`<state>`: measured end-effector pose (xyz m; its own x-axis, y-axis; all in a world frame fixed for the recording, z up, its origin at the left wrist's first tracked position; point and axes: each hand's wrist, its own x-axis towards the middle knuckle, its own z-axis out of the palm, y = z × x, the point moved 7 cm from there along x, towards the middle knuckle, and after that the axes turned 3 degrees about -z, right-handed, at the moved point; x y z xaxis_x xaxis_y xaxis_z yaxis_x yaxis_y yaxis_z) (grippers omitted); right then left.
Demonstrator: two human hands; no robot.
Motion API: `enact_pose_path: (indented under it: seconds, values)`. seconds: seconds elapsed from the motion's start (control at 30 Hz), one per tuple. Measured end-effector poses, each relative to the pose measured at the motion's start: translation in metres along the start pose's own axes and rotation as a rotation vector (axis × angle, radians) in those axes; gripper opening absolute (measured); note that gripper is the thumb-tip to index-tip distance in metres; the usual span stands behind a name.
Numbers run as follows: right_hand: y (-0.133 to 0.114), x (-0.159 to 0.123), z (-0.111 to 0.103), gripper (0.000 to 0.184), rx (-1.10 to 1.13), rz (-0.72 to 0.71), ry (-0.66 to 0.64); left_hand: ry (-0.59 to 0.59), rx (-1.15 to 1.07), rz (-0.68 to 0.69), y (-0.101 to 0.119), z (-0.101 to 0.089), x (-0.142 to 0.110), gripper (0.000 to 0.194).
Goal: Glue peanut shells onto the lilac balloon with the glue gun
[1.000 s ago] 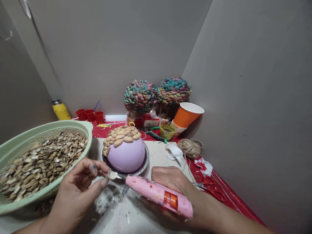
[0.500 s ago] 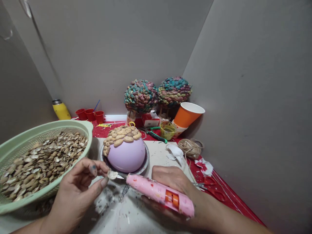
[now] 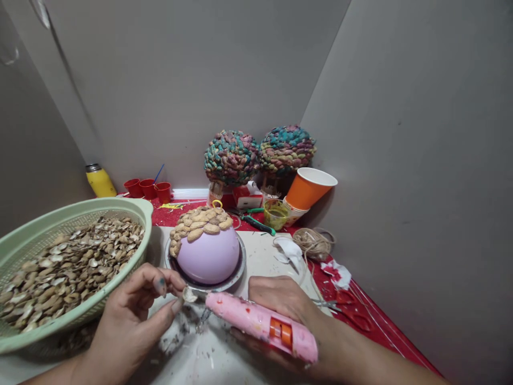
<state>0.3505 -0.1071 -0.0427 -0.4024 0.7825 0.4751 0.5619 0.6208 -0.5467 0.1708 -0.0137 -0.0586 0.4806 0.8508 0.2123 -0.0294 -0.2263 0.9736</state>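
Head view, the only one. The left grip [image 3: 136, 315] pinches a half shell [image 3: 189, 294], its pale hollow side showing, between thumb and fingertips. The right grip [image 3: 280, 299] is wrapped around a pink glue gun [image 3: 256, 321], whose nozzle [image 3: 200, 293] points left, right up at the shell. Just beyond the left grip sits a lilac ball [image 3: 208, 259] in a metal dish [image 3: 242, 266], its top and one side covered with overlapping peanut shells [image 3: 200, 227].

Compared with half a second ago, the left grip has shifted slightly rightward and nearer, taking the shell with it, and less bright metal shows at the nozzle; the gun has barely moved. This suggests a small adjustment of the shell against the nozzle, with gluing probably in progress. The ball's covering looks the same.

The very tip of the nozzle is hard to make out, and no glue can be clearly seen. The fingers under the gun, and any trigger, are hidden. To the left of the left grip, a green colander [image 3: 149, 216] of loose shells [image 3: 76, 267] is cut off by the picture's edge. Beyond the right wrist, red-handled scissors [image 3: 358, 319] are partly covered by the arm.
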Motion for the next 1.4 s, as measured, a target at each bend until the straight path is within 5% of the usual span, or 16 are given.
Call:
enact_pose_path:
  seconds: [0.8, 1.4]
  values:
    - [-0.006, -0.001, 0.007, 0.034, -0.159, -0.080, -0.007, 0.003, 0.042, 0.037, -0.002, 0.005, -0.001, 0.020]
    - [-0.004, -0.002, 0.012, 0.025, -0.160, -0.045, -0.011, 0.028, 0.026, 0.039, -0.006, 0.006, -0.005, 0.026]
